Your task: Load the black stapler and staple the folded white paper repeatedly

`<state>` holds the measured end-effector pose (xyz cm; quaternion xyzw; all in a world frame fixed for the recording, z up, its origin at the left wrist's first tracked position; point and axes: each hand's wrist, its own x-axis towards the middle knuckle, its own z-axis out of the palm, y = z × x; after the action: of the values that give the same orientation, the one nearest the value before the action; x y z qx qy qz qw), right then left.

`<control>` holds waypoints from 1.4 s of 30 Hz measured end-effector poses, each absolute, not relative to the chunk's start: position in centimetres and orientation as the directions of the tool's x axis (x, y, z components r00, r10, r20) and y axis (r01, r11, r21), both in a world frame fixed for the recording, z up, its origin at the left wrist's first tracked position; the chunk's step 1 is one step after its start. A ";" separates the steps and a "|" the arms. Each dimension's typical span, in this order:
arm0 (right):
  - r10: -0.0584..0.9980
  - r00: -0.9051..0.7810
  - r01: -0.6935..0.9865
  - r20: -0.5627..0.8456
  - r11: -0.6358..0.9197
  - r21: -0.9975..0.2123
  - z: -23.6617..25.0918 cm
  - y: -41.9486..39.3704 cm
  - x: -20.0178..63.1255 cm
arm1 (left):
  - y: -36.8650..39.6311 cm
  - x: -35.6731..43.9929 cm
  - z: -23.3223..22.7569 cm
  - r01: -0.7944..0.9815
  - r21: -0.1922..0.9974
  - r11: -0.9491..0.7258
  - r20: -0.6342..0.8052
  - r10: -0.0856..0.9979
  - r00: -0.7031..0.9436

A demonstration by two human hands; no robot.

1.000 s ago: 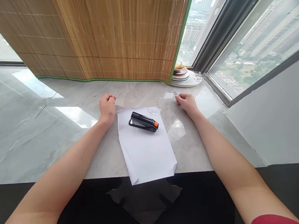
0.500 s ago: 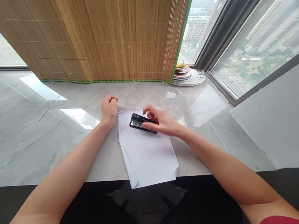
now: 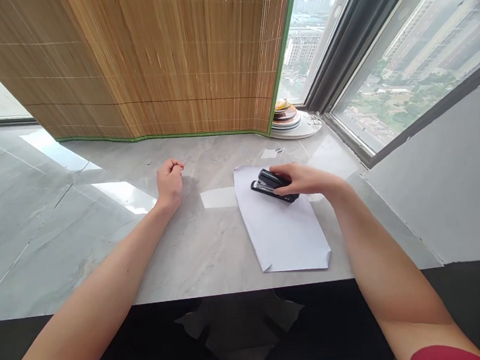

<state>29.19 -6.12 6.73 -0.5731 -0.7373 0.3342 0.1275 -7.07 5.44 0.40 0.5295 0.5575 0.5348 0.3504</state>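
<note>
My right hand (image 3: 302, 178) is closed around the rear part of a black stapler (image 3: 265, 184), thumb on the near side and fingers over the far side. The stapler lies on white paper (image 3: 287, 237), near the sheet's far end, its front pointing left. The paper's near corners are bent up or folded, and whether it is one sheet or several I cannot tell. To the left, apart from the paper, my left hand (image 3: 169, 180) rests on the grey marbled counter (image 3: 203, 245) in a loose fist, with nothing visible in it.
A bamboo blind (image 3: 162, 63) with a green edge hangs at the back, reaching down to the counter. Stacked plates (image 3: 287, 121) stand at the far right corner by the window frame (image 3: 337, 37). A white wall (image 3: 447, 201) bounds the right side.
The paper and stapler have slid right across the counter. My right hand has moved right as well and closed more firmly on the stapler. My left hand stays in a fist in about the same place.
</note>
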 end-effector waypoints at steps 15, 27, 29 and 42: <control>0.759 0.614 0.559 0.215 -0.226 -0.798 0.7 -2.8 37.4 | 5.3 -7.1 0.4 0.210 0.969 -0.132 0.174 0.965 -0.198; 0.793 0.559 0.667 0.241 -0.257 -0.699 -0.5 -2.1 37.9 | 5.3 -7.1 0.3 0.202 0.971 -0.130 0.169 0.968 -0.188; 0.794 0.559 0.668 0.239 -0.261 -0.696 -0.5 -2.0 37.9 | 5.3 -7.1 0.4 0.206 0.970 -0.131 0.170 0.967 -0.189; 0.742 0.402 0.825 0.536 -0.040 -0.564 0.0 -1.4 36.0 | 5.3 -7.1 0.3 0.209 0.970 -0.128 0.169 0.966 -0.195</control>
<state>36.01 -1.45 -0.01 -0.7196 -0.5445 -0.0481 0.4283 -7.06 5.31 0.34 0.5267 0.5579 0.5351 0.3536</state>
